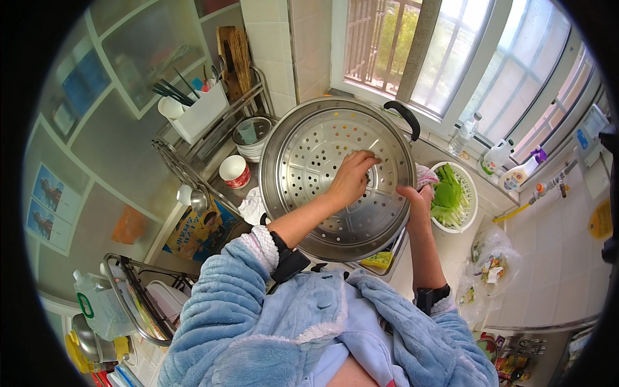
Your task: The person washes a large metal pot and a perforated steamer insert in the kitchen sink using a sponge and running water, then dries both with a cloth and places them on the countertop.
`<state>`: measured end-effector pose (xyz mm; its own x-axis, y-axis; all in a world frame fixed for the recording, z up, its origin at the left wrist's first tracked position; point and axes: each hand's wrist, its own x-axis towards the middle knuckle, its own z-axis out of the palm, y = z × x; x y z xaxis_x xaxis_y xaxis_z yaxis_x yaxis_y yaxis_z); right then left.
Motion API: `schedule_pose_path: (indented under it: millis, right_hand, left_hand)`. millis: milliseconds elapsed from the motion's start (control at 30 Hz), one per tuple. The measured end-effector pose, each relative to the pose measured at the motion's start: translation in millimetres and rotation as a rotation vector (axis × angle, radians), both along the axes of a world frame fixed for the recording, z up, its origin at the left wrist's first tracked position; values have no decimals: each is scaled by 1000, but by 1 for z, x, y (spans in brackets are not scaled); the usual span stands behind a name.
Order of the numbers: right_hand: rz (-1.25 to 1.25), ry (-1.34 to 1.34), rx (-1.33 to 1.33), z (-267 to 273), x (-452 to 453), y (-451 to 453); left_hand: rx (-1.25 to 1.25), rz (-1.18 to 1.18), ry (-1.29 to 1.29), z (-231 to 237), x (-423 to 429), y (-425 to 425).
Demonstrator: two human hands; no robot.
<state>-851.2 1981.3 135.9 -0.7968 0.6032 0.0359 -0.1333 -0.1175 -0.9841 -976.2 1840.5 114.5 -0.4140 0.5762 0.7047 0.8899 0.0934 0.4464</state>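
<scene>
A large round stainless steel steamer tier (309,169) with a perforated bottom is tilted up in front of me above the sink. My right hand (417,197) grips its right rim, the thumb on the inner side. A pink and white cloth (425,176) shows just behind that hand's fingers. Inside the tier, my left hand (353,176) lies right of the middle of the perforated bottom with bent fingers. Whether those fingers pinch something is hidden. A black handle (406,118) stands out at the tier's upper right.
A white colander (471,213) with leafy greens (447,193) is on the right counter. Below the tier, a yellow-green sponge (378,260) lies at the sink's edge. On the left rack stand a red and white bowl (235,172) and a white utensil holder (200,113). Bottles (522,173) line the windowsill.
</scene>
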Motion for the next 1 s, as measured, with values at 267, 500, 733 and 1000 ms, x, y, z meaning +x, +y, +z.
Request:
schedule_pose_path:
  millis: [267,500,733,1000]
  right_hand:
    - [31,41,-37,3,-4,-7]
    - [52,101,54,5,-4,-15]
    - [75,120,112,6,-1,-19]
    - [50,58,76,5,-2,-15]
  left_hand:
    - [49,145,18,0,1,9]
    - [57,199,44,4,0,20]
    - [136,219,-55,5,-9,20]
    - [242,223,-301,8,-20,7]
